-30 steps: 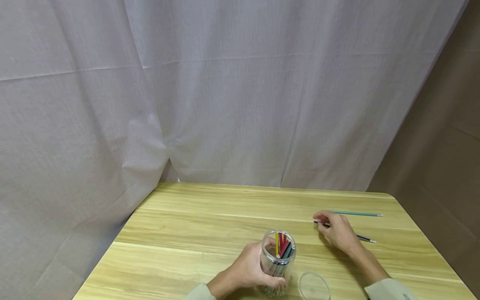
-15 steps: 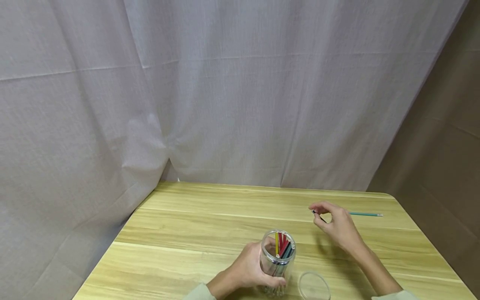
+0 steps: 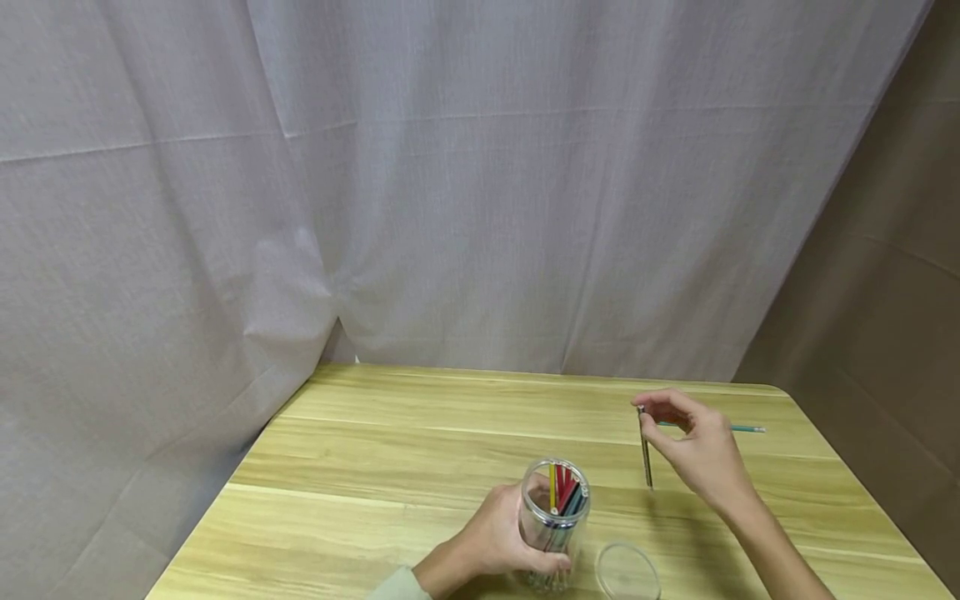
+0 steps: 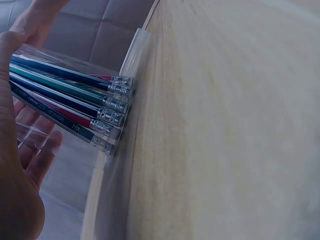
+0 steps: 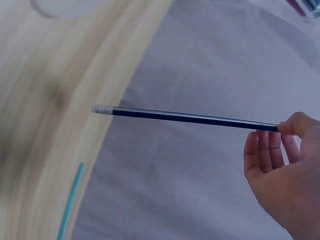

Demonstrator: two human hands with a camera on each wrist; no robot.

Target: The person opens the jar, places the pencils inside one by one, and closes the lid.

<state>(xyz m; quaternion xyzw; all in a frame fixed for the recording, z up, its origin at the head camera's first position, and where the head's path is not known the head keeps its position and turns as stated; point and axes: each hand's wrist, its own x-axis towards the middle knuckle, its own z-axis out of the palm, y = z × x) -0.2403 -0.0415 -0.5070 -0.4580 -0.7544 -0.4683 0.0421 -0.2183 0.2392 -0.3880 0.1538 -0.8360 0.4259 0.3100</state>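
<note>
My left hand (image 3: 498,533) grips a clear cylindrical jar (image 3: 534,533) standing on the table, fingers and thumb wrapped round its side. Inside it stand several pencils (image 3: 564,492) in yellow, red, black and teal; the left wrist view shows their eraser ends (image 4: 107,127) at the jar's bottom. My right hand (image 3: 701,446) pinches a dark blue pencil (image 5: 195,118) near one end, between thumb and fingers. That pencil hangs nearly upright above the table, its eraser end down. Behind the right hand a teal pencil (image 3: 747,428) lies on the table, partly hidden by the hand.
A clear round lid (image 3: 628,573) lies on the wooden table (image 3: 390,433), to the right of the jar at the near edge of view. Grey cloth (image 3: 465,208) hangs behind the table, and a brownish cloth (image 3: 885,333) at the right.
My right hand has picked the dark blue pencil up off the table, and it has swung from lying flat to nearly upright. The left hand and jar have stayed in place.
</note>
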